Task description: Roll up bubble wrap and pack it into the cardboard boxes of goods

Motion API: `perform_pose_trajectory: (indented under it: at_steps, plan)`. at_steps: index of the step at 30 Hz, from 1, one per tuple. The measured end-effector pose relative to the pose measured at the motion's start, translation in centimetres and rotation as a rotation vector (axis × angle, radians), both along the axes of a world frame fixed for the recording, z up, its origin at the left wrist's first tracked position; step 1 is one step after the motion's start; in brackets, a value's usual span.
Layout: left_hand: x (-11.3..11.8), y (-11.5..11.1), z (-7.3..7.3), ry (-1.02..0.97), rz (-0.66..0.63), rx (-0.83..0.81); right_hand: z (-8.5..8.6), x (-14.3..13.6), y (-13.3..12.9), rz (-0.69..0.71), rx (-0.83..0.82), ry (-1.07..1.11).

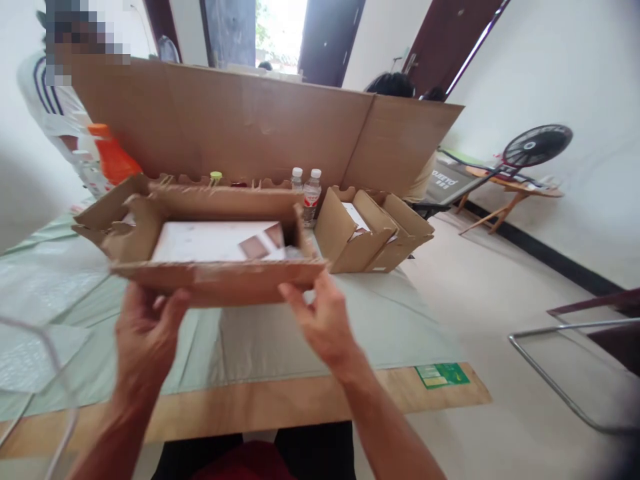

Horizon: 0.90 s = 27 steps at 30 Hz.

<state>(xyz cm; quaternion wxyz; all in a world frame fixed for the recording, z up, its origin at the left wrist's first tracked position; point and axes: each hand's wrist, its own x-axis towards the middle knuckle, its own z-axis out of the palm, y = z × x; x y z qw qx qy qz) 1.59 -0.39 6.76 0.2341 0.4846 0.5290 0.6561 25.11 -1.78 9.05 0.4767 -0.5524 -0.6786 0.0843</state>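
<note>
Grasped in the left hand (150, 327), with thumb against the front wall and fingers partly hidden beneath: the near left part of an open cardboard box (240, 283). Pinched in the right hand (325, 323), with thumb on the same wall: the near right corner. Neither end let go.

Inside the box, face up: a white printed piece (205, 241) with brown squares. Judged from this, already done: loading, at least in part. Still undone: release. Impossible to tell: whether more belongs inside, or whether fully lifted or resting somewhere on the pale green cloth (280, 340) below.

To the right, side by side and untouched: a nearer upright carton (333, 233), with white material visible inside, and a farther carton (383, 250). Perhaps, by likeness of form, to be counted as already filled, at least the nearer. Behind on the left, partly covered: another open carton (107, 207), with contents unclear.

Farther out: clear bottles (311, 193) behind, an orange bottle (113, 157) at left, and a tall cardboard screen (225, 120) across the back. Beyond, at left: a person in a striped sleeve (47, 93).
</note>
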Motion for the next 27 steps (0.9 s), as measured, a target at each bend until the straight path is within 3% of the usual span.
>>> perform_pose_trajectory:
  at_steps: [1,3,5,6,8,10,13,15,17,19,23,27]
  plan:
    - [1.8,0.7,0.6,-0.012,-0.076,0.029,1.1,1.6,-0.1,-0.068,-0.023,0.0]
    - [5.7,1.2,0.2,-0.05,-0.277,0.051,1.8,5.2,-1.9,-0.226,-0.06,-0.009]
    - [8.2,0.3,-1.8,-0.059,-0.448,-0.023,0.6,8.0,-4.7,-0.395,-0.107,-0.032]
    - [8.5,-0.6,-3.1,-0.053,-0.475,-0.085,-0.6,8.4,-5.9,-0.416,-0.122,-0.043]
    - [6.8,-2.5,-5.2,-0.032,-0.401,-0.201,-3.3,7.1,-7.3,-0.345,-0.122,-0.028]
    - [3.0,-4.0,-5.9,-0.019,-0.258,-0.264,-5.2,3.5,-6.7,-0.173,-0.153,0.003]
    - [-1.8,-4.0,-3.8,-0.033,0.021,-0.203,-4.9,-1.7,-3.2,0.072,-0.123,0.052]
    - [-2.2,-2.9,-2.3,-0.053,0.113,-0.087,-3.8,-2.6,-1.4,0.103,-0.102,0.075]
    - [-0.1,-1.7,-2.1,-0.093,0.022,-0.022,-3.2,-1.1,-1.3,0.007,-0.112,0.098]
    - [3.4,-0.6,-3.2,-0.107,-0.184,-0.055,-3.7,1.8,-2.7,-0.152,-0.144,0.131]
    - [10.7,1.5,-6.6,-0.029,-0.465,-0.146,-7.0,6.9,-7.8,-0.433,-0.185,0.187]
    - [14.9,3.8,-8.8,0.088,-0.53,-0.139,-10.8,9.0,-12.4,-0.55,-0.239,0.223]
